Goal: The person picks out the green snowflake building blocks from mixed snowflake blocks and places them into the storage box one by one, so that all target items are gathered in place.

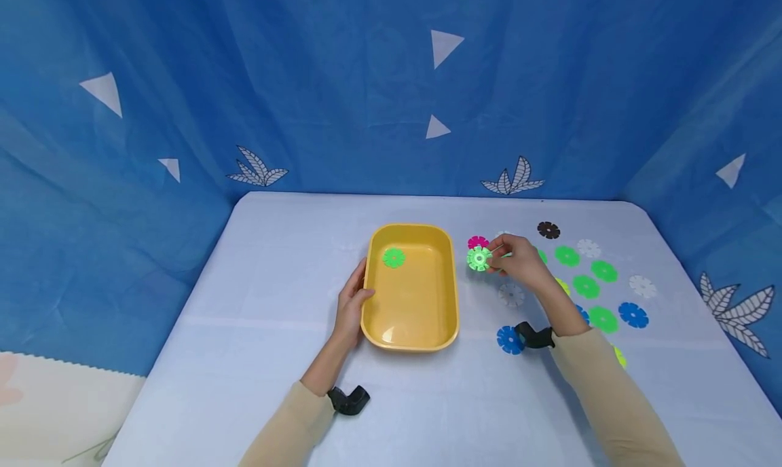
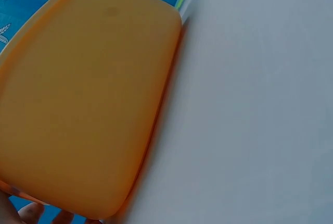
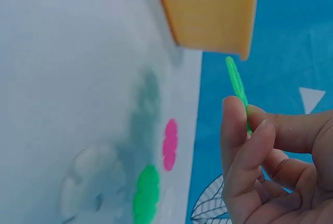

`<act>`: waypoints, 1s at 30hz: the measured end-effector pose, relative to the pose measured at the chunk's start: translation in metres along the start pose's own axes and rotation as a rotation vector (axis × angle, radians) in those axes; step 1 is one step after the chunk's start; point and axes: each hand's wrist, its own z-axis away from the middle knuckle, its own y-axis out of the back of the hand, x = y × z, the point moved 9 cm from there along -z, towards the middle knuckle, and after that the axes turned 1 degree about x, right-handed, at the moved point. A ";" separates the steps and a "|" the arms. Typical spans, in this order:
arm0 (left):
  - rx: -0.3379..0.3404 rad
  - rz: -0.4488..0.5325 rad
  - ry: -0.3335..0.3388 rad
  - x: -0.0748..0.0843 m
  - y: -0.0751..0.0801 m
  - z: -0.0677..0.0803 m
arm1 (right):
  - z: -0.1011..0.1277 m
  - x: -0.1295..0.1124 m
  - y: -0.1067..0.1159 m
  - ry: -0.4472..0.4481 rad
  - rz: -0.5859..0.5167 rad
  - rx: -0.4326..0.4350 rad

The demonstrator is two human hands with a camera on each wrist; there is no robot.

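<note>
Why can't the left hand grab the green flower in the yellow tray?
It probably can. The left hand rests on the open yellow tray, and nothing covers the green flower inside.

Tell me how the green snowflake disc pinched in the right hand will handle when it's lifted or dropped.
The green disc looks stiff: seen edge-on in the right wrist view, it stays straight between the fingertips of the right hand. It is probably very light, since a fingertip pinch carries it. Being thin and flat, it should land flat like the disc in the yellow tray, though its notched rim might let it roll briefly.
</note>
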 end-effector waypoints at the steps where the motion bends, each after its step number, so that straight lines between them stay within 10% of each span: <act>1: -0.001 0.000 -0.002 0.000 0.000 0.000 | 0.000 -0.004 0.000 0.004 -0.005 0.005; 30: 0.026 -0.024 0.050 -0.001 0.000 0.000 | -0.011 -0.095 -0.105 0.221 -0.031 -0.206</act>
